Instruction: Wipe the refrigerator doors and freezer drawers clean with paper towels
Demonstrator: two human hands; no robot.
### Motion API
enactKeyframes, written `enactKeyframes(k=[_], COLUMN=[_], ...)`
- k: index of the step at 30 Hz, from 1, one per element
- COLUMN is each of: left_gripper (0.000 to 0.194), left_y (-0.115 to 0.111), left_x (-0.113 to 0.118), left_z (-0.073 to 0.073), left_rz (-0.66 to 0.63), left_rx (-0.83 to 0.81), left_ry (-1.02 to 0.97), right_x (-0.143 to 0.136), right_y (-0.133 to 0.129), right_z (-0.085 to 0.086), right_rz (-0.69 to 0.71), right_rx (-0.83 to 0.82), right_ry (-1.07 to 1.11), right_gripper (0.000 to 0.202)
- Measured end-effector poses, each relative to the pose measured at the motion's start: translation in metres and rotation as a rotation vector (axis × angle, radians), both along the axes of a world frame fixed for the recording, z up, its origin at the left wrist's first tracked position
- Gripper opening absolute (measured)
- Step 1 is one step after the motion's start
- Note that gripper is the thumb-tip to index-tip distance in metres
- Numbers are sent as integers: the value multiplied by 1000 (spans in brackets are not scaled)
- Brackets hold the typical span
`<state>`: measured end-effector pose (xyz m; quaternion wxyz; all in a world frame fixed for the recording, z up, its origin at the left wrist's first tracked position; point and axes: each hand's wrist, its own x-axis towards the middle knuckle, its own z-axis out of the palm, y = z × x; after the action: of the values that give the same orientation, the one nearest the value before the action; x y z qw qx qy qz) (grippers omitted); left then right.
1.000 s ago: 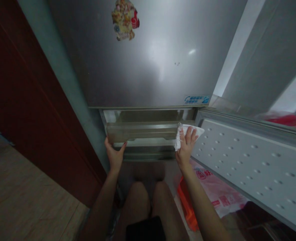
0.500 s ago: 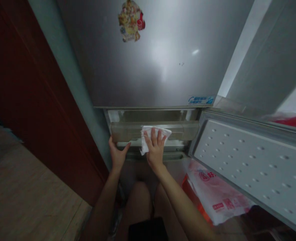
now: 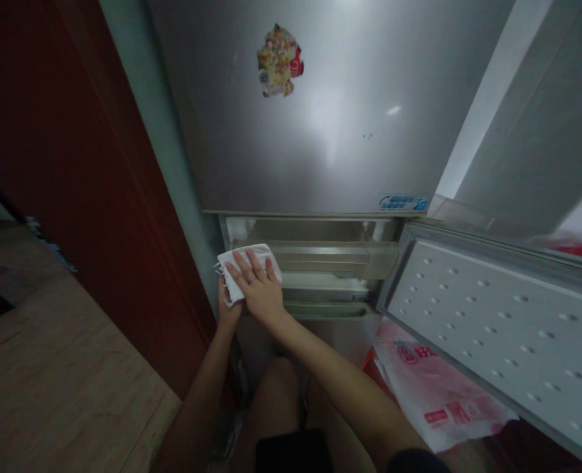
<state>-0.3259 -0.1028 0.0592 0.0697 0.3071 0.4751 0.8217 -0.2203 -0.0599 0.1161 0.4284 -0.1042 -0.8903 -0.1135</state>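
A folded white cloth (image 3: 232, 257) with frayed threads at its left lies against the left end of a clear plastic drawer (image 3: 320, 258) in the lower compartment of a fridge. Over the cloth my right hand (image 3: 264, 289) is spread, holding it to the drawer front with extended fingers. My left hand (image 3: 228, 311) is at the drawer's left end, behind and below the cloth, which covers most of its fingers. Below the drawer, a second, lower drawer rim (image 3: 320, 310) shows.
To the right the lower fridge door (image 3: 468, 315) hangs wide open, with a white and red plastic bag (image 3: 448, 387) under it. The closed upper door (image 3: 330, 144) carries a food sticker (image 3: 278, 62). A dark red wooden door (image 3: 98, 164) stands close on the left.
My right hand has slid the cloth leftward along the drawer front, from its middle to its left end, now in front of my left hand. The view has shifted slightly.
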Motion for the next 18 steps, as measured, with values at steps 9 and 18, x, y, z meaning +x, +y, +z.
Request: enactKeyframes(k=[9, 18], left_gripper=[35, 36], left_y=[-22, -78], left_x=[-1, 63], left_z=[10, 27], left_rz=[183, 446], left_rx=[123, -173], left_ry=[-169, 644], right_x=[19, 32], right_y=[3, 9], right_z=[-21, -4], right_rz=[81, 168], right_rx=[38, 140], right_ry=[-120, -52], right_gripper=[54, 37])
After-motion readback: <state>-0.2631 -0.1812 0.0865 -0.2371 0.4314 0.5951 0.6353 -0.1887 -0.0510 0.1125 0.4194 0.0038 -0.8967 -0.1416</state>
